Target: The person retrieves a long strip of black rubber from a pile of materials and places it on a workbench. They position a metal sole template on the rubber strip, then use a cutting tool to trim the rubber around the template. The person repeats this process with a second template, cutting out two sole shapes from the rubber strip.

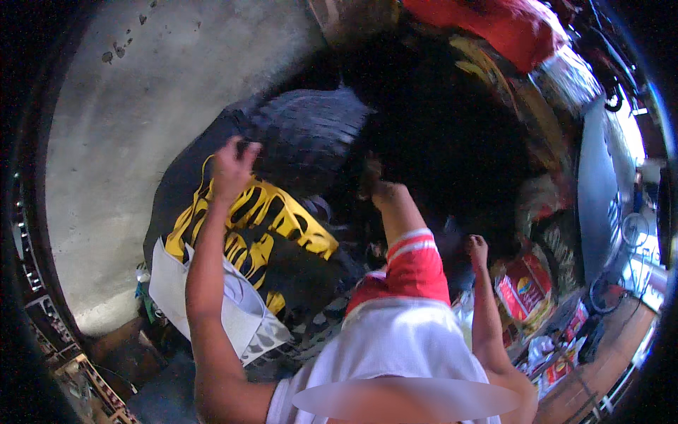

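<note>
Yellow sheet (295, 218), full of cut-outs, on dark sheet (178, 169) toward its near edge, just bodyward of left hand (236, 168). Upper band slants from left wrist rightward, bodyward. Left hand nearer, fingers part-curled; pinching anything, cannot tell. Right hand (477, 249) well apart, looks curled; contents unclear.

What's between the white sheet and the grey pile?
In the head view, the yellow cut-out sheet lies between the white sheet and the grey pile, with dark patches showing through its holes.
</note>
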The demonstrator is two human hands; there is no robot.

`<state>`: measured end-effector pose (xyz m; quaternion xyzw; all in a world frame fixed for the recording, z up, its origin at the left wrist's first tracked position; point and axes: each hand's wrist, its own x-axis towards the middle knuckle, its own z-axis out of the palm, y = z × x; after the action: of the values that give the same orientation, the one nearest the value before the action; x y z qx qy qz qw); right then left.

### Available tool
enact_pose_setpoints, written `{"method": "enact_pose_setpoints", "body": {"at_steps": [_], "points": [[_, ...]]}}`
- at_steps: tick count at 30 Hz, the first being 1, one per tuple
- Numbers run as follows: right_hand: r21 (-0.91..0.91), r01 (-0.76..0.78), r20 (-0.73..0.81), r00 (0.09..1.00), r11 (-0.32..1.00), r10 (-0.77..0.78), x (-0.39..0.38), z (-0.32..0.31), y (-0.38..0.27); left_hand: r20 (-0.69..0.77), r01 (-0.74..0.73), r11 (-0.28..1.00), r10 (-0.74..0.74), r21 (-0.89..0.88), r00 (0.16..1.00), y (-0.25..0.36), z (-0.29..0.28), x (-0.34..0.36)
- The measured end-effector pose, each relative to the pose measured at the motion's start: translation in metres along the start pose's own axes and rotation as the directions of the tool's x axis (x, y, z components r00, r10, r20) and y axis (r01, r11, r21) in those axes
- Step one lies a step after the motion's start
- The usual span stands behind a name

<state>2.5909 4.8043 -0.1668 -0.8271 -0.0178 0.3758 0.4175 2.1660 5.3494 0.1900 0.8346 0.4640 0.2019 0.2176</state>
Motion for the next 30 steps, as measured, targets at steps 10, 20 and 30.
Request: {"method": "enact_pose_setpoints", "body": {"at_steps": [10,20,30], "points": [[-0.119,-0.296,0.157,0.937,0.948,0.313,-0.134,-0.084,0.162,-0.729,0.015,0.761,-0.625,-0.648,0.279,0.053,-0.174,-0.185],[-0.127,-0.069,0.244,0.965,0.99,0.099,-0.189,-0.061,0.152,-0.713,0.186,0.725,-0.687,-0.663,0.14,0.019,-0.155,-0.268],[-0.009,-0.183,0.082,0.98,0.983,0.183,-0.21,-0.099,0.112,-0.769,0.011,0.878,-0.424,-0.478,0.479,0.037,-0.142,-0.262]]}}
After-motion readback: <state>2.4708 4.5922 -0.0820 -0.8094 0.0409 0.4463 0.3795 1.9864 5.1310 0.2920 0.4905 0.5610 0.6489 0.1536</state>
